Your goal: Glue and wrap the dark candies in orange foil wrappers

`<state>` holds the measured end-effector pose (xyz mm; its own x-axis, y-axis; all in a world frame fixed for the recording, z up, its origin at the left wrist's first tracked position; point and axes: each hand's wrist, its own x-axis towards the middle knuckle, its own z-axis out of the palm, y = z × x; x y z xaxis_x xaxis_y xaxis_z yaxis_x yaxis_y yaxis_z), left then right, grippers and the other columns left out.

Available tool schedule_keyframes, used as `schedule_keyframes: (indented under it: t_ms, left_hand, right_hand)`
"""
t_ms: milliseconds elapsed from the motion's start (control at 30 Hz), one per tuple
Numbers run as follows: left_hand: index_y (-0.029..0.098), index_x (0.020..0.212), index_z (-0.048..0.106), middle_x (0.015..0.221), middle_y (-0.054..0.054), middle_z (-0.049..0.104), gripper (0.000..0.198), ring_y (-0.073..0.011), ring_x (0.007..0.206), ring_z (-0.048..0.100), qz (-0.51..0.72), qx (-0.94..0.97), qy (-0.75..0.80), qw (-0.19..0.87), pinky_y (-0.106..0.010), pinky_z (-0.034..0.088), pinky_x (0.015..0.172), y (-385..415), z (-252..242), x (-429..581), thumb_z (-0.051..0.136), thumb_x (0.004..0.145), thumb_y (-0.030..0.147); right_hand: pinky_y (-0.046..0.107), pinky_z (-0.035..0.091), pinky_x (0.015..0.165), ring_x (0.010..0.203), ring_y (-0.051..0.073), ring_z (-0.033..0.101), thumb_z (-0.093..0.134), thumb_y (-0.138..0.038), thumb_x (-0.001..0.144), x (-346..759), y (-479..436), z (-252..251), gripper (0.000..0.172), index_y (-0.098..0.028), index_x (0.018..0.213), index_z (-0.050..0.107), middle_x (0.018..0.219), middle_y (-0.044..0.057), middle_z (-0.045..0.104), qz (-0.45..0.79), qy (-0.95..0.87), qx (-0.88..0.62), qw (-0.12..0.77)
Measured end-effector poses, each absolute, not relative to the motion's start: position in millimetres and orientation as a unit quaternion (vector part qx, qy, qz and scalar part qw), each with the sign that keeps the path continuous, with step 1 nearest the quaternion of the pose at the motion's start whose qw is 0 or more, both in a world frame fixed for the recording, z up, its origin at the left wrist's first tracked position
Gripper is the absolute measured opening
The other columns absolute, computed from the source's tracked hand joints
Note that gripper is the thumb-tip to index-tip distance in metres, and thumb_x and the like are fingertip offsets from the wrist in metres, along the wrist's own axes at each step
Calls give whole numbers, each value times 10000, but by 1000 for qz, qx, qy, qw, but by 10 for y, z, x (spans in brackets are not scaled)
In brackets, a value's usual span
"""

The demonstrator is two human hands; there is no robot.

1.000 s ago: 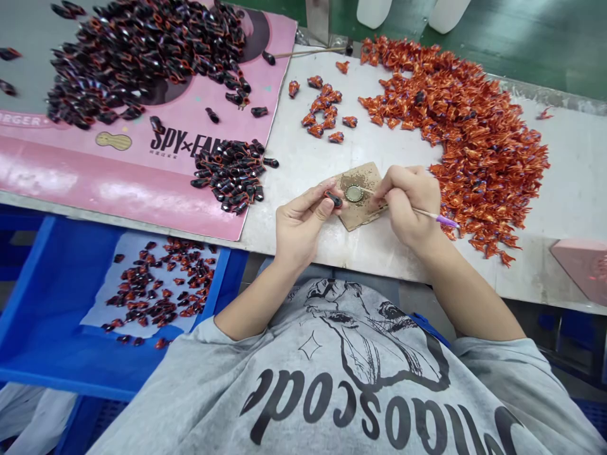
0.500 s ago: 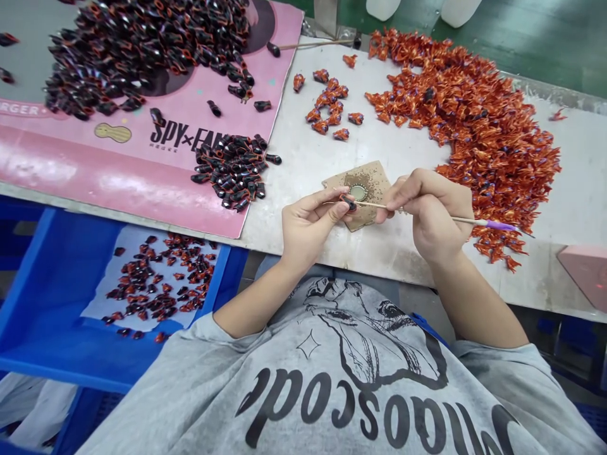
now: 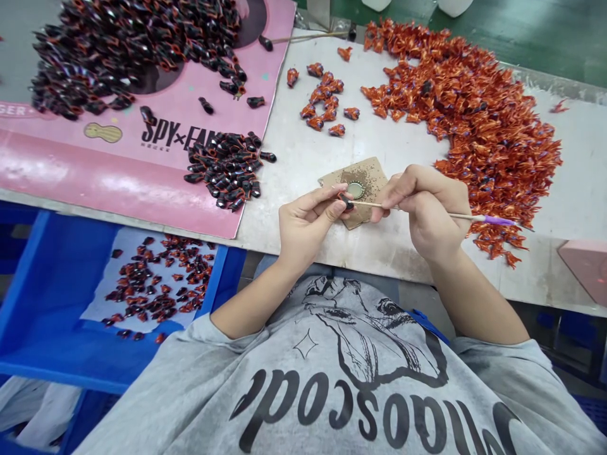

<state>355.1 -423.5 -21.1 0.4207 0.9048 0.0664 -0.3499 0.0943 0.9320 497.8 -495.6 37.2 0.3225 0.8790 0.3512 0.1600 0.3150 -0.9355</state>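
Observation:
Between thumb and fingertips my left hand (image 3: 306, 224) pinches a small black piece with orange edging (image 3: 346, 201). My right hand (image 3: 429, 208) grips a thin wooden stick (image 3: 462, 216) like a pen; a purple band wraps its far end. The stick's other tip reaches the black piece, though the exact contact is too small to make out. Just behind the fingers lies a brown cardboard square (image 3: 360, 218), speckled with dark spots, with a bottle cap (image 3: 355, 190) holding something pale on it.
A large heap of shiny orange pieces (image 3: 497, 139) covers the right side, with several loose ones at centre. Black pieces (image 3: 137, 50) are piled on a pink mat (image 3: 208, 218). Lower left, a blue bin (image 3: 52, 309) holds black-and-orange pieces on white paper. A pink box (image 3: 585, 265) stands right.
The view has shifted slightly, so the table's contents appear a little further left and up. Both hands keep the same hold, with the stick's tip still at the black piece.

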Motion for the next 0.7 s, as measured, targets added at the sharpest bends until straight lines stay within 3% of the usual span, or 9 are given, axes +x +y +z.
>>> schedule_keyframes:
  t_ms: [233,700]
  left_hand:
    - [288,901,825,958,-18,820,229,-151,828,766,447,525,265,674,-254,641,745,-4215,-214,3532,876,702,391]
    - [296,900,825,944,-18,816,246,-164,854,762,439,526,263,679,-289,641,789,-4205,-213,3528,880,691,413]
  right_hand:
    - [311,520,612,607,158,614,467,-123,809,4979,-4984,370,200,-236,677,568,649,-6,644,279,-509,-552,599]
    - [281,472,575,608,141,618,462,-68,768,4979,-4976,358,212,-200,689,607,640,-12,661,266,-525,-513,624]
